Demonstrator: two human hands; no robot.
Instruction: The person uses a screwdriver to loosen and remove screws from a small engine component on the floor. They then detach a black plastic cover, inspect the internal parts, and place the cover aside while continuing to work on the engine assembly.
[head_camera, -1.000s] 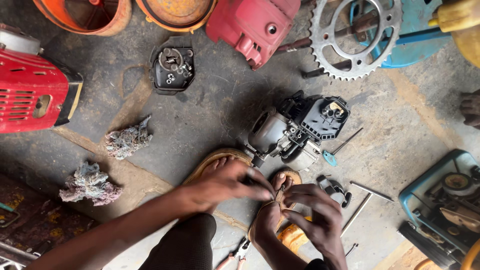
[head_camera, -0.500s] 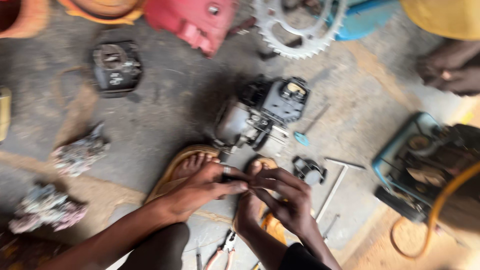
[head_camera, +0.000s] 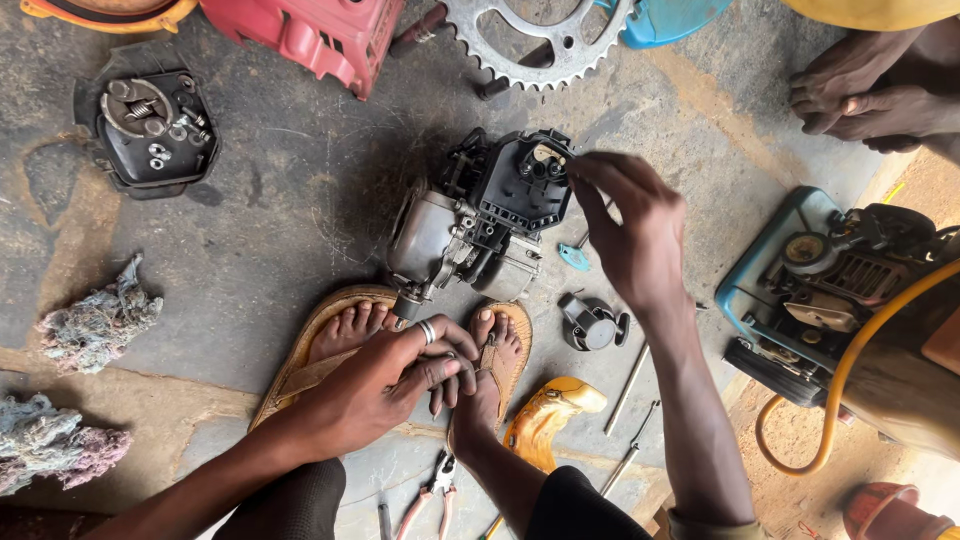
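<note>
A small engine (head_camera: 480, 225), grey metal with black plastic parts, lies on a stained concrete floor (head_camera: 300, 200) just beyond the person's sandalled feet. The right hand (head_camera: 630, 225) reaches across to the engine's upper right corner, fingertips pinched at the black housing there; what, if anything, they grip cannot be made out. The left hand (head_camera: 385, 385) rests low between the feet, fingers curled loosely near the engine's lower end, a ring on one finger; whether it holds anything is not clear.

Around them: a red engine cover (head_camera: 310, 35) and a toothed sprocket (head_camera: 545, 40) at the top edge, a blue-framed machine (head_camera: 800, 300) with a yellow hose (head_camera: 850, 370) at right, a black cover holding small parts (head_camera: 150, 125) at upper left, clumps of rag (head_camera: 95, 320) at left. A small black part (head_camera: 590, 322) and thin metal rods (head_camera: 628, 385) lie right of the feet; pliers (head_camera: 432, 490) lie near the bottom edge. Another person's bare feet (head_camera: 860, 95) show at upper right.
</note>
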